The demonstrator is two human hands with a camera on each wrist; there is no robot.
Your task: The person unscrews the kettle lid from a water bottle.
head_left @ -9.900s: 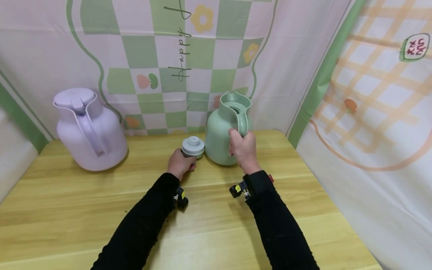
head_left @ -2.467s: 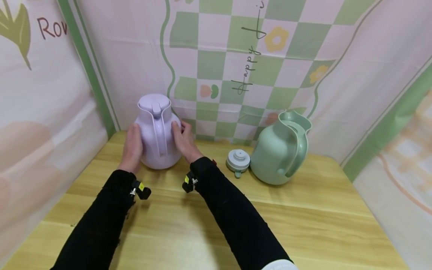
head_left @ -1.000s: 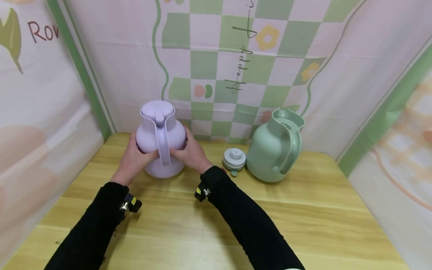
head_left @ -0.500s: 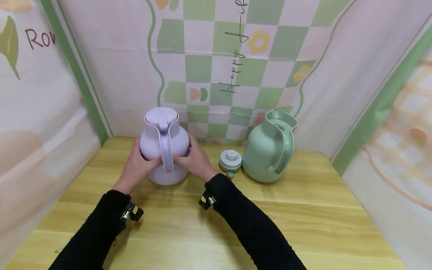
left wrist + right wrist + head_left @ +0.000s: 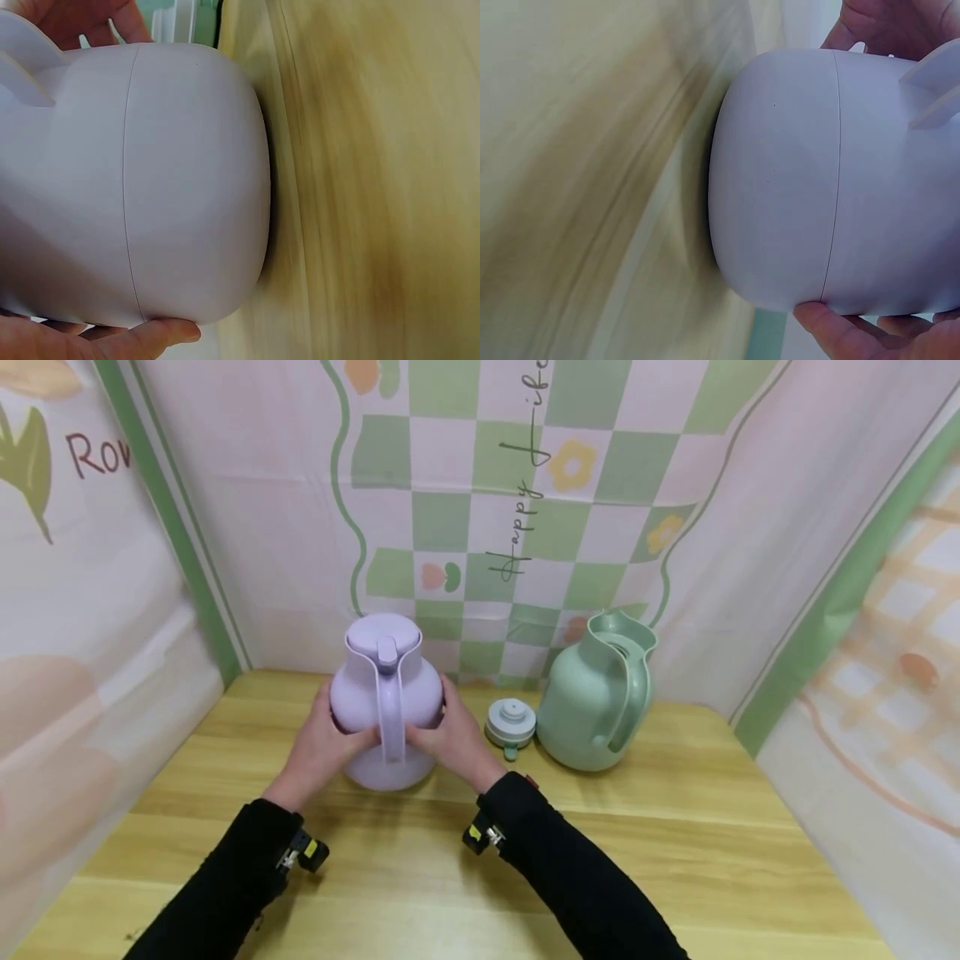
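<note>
A lilac vacuum jug [image 5: 356, 697], lid on and handle facing me, is upright on the table between both hands. My left hand [image 5: 318, 752] grips its left side, fingers wrapped behind and thumb beside the handle. From the other side my right hand [image 5: 459, 742] holds it the same way. In the left wrist view the jug's base [image 5: 217, 180] sits at the wood, with left fingers [image 5: 150, 337] along its side. The right wrist view shows right fingers [image 5: 829, 326] against the lower body. Whether the base is slightly raised I cannot tell.
Right of the lilac jug lies a grey stopper [image 5: 512, 718] with a small green tab. Close beside it stands a green vacuum jug [image 5: 585, 710], its neck uncovered and handle turned right. Printed cloth [image 5: 442, 518] walls the wooden table [image 5: 645, 860] at back and sides.
Earlier my hands were at the stopper and the green jug's handle. They then took the lilac jug's sides, thumbs coming round beside its handle. The jug has shifted right, nearer the stopper.
</note>
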